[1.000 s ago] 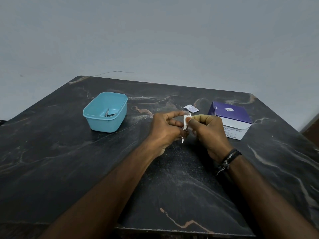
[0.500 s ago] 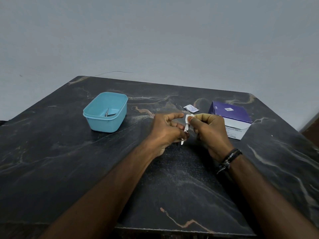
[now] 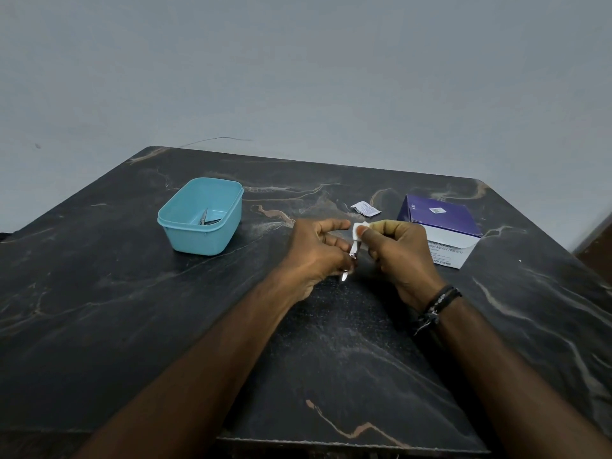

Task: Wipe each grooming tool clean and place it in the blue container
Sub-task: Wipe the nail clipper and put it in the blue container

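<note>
**Small metal tool mid-wipe, held over bare table**

Held upright-ish and slightly tilted: a small metal grooming tool, too small and too covered to identify by type. Pinched low on its shaft by the curled fingers of the left hand, index finger stretched out above. Capped at its upper end by a white wipe, itself squeezed between thumb and fingers of the right hand. Suspended above the dark marbled table, well to the right of the blue container and nearer the viewer than it.

Already lying inside the container: scissors-like metal tools. Farther right of the container, beyond the hands: a torn wipe sachet, then a purple swab box.

Likely trouble from here, judged only from the hold: a slip. Thin, smooth metal, possibly damp from the wipe, gripped by fingertips alone; one hard tug upward and out of the left pinch, down onto the stone. Also possible: a snagged or torn wipe on any sharp edge, or a nicked fingertip. Lower end half hidden under the left fingers, so easily left unwiped before the drop into the container.
</note>
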A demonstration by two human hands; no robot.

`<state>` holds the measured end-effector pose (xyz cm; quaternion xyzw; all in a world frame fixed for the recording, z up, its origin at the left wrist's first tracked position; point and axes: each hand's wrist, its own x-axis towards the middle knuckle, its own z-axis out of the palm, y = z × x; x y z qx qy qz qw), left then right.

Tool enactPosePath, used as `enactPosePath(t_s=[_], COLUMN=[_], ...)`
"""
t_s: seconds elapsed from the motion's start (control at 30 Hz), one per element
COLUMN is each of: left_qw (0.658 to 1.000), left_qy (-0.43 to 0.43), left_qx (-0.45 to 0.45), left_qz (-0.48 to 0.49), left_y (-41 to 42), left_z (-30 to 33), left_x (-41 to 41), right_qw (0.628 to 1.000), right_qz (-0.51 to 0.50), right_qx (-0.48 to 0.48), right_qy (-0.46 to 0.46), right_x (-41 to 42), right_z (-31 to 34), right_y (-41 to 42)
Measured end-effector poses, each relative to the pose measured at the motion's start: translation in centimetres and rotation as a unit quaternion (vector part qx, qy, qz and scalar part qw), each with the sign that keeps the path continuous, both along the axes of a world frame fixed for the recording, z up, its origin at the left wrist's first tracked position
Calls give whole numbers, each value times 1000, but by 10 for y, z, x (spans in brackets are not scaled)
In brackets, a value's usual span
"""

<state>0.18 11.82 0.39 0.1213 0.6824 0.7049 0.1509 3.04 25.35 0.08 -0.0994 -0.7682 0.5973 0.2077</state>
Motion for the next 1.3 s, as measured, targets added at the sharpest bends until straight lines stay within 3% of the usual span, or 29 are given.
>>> enactPosePath(t_s=[0.37, 0.57, 0.87, 1.07, 1.3], left_qw=[993, 978, 948, 958, 964], left_qy=[13, -5, -68, -40, -43], left_qx=[69, 175, 310, 285, 242], left_qz=[93, 116, 4, 16, 100], left_y=[-6, -6, -1, -5, -11], left_z=[6, 9, 8, 12, 15], left_x=[-8, -10, -6, -5, -10], right_qw=[999, 985, 920, 913, 969], right_qz=[29, 84, 203, 239, 124], right_qx=[-31, -145, -324, -319, -207], right_qy=[7, -38, -79, -91, -59], right_x=[1, 2, 3, 5, 2], right_z=[4, 5, 5, 6, 4], right_y=[9, 4, 2, 0, 2])
